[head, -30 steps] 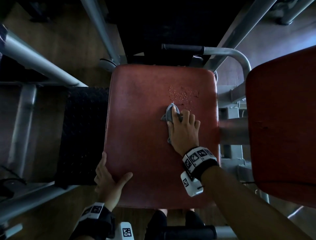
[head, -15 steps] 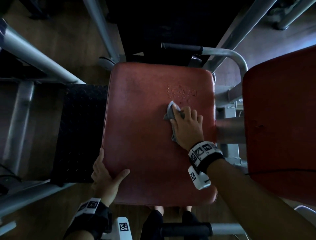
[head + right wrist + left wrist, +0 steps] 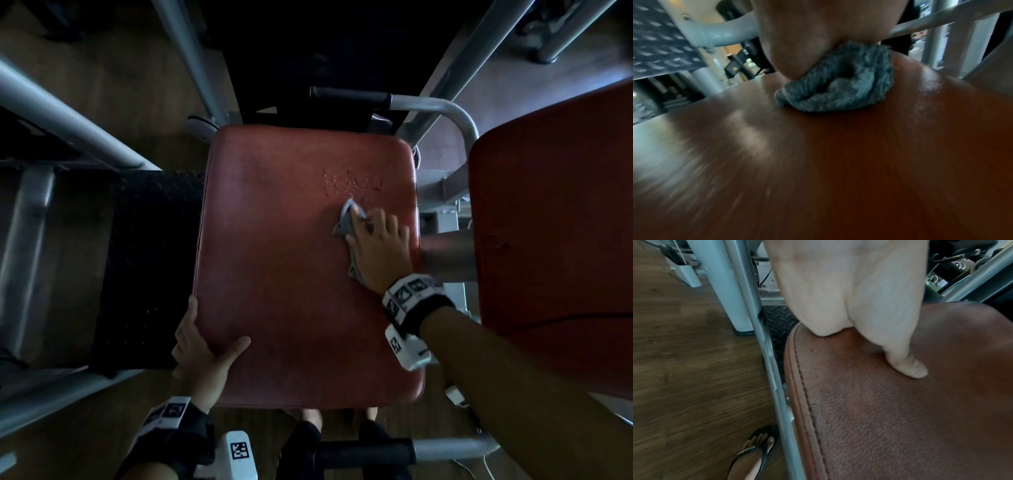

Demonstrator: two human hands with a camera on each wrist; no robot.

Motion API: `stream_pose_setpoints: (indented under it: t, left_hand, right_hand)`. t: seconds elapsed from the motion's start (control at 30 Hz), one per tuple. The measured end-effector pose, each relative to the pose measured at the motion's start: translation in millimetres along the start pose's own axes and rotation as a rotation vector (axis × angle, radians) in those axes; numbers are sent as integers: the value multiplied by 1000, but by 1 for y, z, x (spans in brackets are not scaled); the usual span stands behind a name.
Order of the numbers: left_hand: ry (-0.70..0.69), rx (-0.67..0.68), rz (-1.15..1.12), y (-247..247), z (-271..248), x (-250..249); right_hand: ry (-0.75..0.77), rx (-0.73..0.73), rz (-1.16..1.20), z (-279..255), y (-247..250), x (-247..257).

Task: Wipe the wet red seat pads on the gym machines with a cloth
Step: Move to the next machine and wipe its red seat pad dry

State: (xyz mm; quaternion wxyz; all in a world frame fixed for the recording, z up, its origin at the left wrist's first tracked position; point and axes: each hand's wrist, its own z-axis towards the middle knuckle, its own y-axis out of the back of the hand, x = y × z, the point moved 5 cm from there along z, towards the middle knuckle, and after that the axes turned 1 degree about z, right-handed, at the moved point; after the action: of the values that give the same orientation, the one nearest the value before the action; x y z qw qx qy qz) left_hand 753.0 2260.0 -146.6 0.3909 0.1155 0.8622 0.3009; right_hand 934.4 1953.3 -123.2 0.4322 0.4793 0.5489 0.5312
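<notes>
Pressing a bunched grey cloth [image 3: 346, 219] flat on the red seat pad [image 3: 291, 274], the right hand [image 3: 378, 250] sits just below the water droplets [image 3: 346, 183], while the left hand [image 3: 202, 353] grips the pad's near-left corner.

Right hand [image 3: 378, 246] presses flat (fingers forward); left hand [image 3: 202, 356] clasps

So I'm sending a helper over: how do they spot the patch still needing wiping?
Find the middle red seat pad. The droplets sit near its far right corner, just beyond the grey cloth under the right hand. They glisten; the rest looks dull.
</notes>
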Motion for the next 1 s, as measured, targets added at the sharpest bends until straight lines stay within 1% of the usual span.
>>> stream_pose_setpoints:
  t: [0.07, 0.17, 0.23, 0.3, 0.37, 0.4, 0.47, 0.57, 0.67, 0.73, 0.83, 0.9, 1.0]
  left_hand:
    - [-8, 9, -9, 0, 1, 1]
    - [-6, 26, -26, 0, 0, 4]
    - [-4, 18, -31, 1, -1, 3]
    - [-6, 13, -32, 1, -1, 2]
    - [-3, 14, -22, 0, 0, 3]
    - [2, 15, -17, 0, 1, 3]
    - [5, 16, -8, 0, 0, 4]
    - [12, 19, -10, 0, 0, 4]
    - [12, 18, -11, 0, 1, 5]
    - [14, 14, -12, 1, 1, 4]
    - [30, 9, -1, 0, 0, 2]
    - [28, 3, -3, 0, -1, 2]
    - [37, 7, -12, 0, -2, 2]
  right_hand:
    - [-104, -1, 39, 17, 2, -11]
    - [-175, 12, 67, 22, 2, -11]
    - [-143, 5, 37, 13, 1, -5]
    - [-41, 6, -15, 2, -1, -3]
    - [41, 7, -36, 3, -2, -9]
    - [46, 0, -38, 8, -1, -14]
    - [-18, -8, -28, 21, 2, -22]
    - [-149, 27, 33, 34, 3, -26]
    - [-222, 65, 90, 23, 3, -23]
    - [-220, 43, 87, 6, 2, -23]
    - [-166, -1, 49, -11, -2, -26]
    - [-149, -6, 43, -2, -2, -30]
    - [-173, 21, 71, 29, -2, -39]
